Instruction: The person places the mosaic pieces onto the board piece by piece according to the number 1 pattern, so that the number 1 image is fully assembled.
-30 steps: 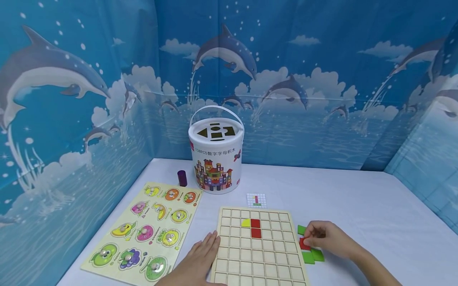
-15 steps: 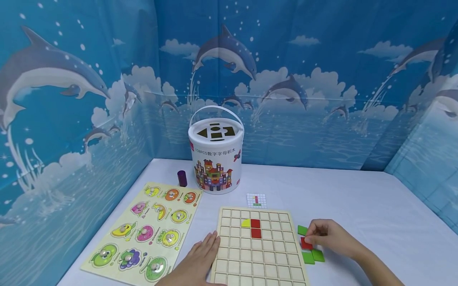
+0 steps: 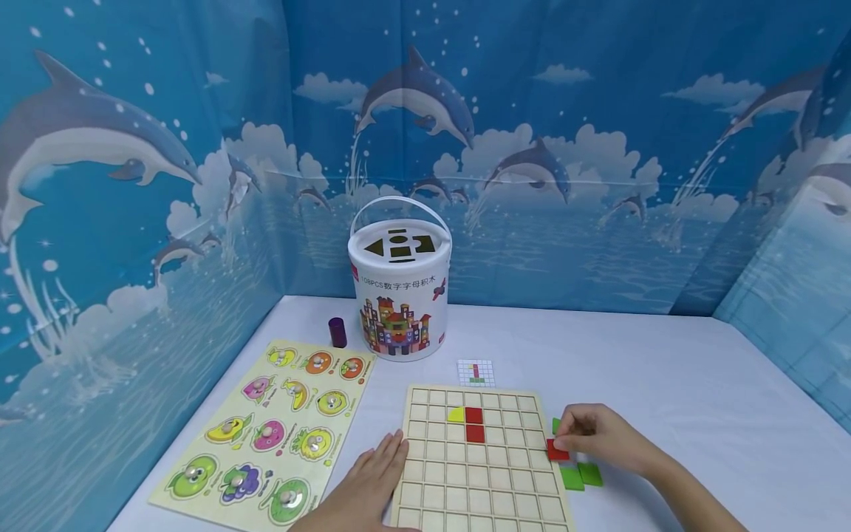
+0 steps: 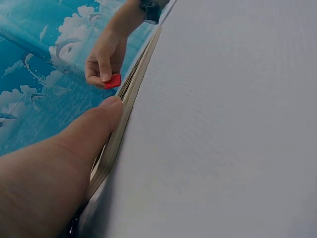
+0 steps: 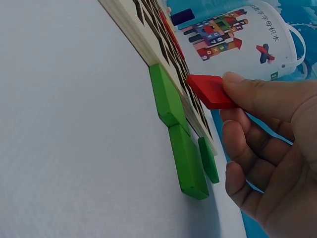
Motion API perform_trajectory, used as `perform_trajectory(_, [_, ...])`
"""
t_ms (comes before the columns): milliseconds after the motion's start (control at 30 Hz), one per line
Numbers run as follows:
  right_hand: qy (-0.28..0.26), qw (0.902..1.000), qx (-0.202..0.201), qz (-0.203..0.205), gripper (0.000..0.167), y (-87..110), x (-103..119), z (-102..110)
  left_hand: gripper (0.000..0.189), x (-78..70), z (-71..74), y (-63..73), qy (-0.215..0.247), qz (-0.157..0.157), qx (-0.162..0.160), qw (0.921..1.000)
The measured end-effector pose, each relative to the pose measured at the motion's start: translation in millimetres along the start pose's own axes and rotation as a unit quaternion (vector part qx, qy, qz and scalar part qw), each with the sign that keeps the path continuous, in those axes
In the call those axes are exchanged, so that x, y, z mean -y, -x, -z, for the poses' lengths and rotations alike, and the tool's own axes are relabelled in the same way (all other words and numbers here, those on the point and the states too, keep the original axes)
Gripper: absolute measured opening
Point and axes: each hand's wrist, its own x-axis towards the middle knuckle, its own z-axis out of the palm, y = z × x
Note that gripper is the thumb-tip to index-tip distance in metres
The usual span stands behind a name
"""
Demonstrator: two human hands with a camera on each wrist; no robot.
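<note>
Right wrist view shows the right grip narrowed to a pinch, holding a red tile by one end beside the board's edge. Green tiles lie below it; a loose pinch could drop the red tile there. Opposite, the left grip lies flat, fingers straight; if it lifts, a bump could shift the board.
</note>
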Motion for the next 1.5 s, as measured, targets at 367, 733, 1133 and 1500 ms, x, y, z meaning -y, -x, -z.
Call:
perform_trajectory(367, [0.008, 0.9999, 0.0, -0.014, 0.015, -11.4, 7, -9, 0.11, 0.4, 0.0, 0.0, -0.002, -0.007, -0.003, 1.0])
perform_trajectory(733, [0.016, 0.9999, 0.001, -0.005, 0.019, -23.1, 14, -19, 0.11, 0.5, -0.7, 0.7, -0.004, -0.011, -0.01, 0.9999])
perform_trajectory(1133, [0.002, 1.0, 0.006, 0.004, 0.017, -33.2, 19, -29, 0.111, -0.3, -0.5, -0.4, -0.008, -0.004, -0.003, 1.0])
perform_trajectory(1500, [-0.01, 0.9999, 0.001, -0.001, 0.014, -44.8, 28, -43, 0.111, 1.2, -1.7, -0.5, -0.012, -0.007, -0.007, 0.9999])
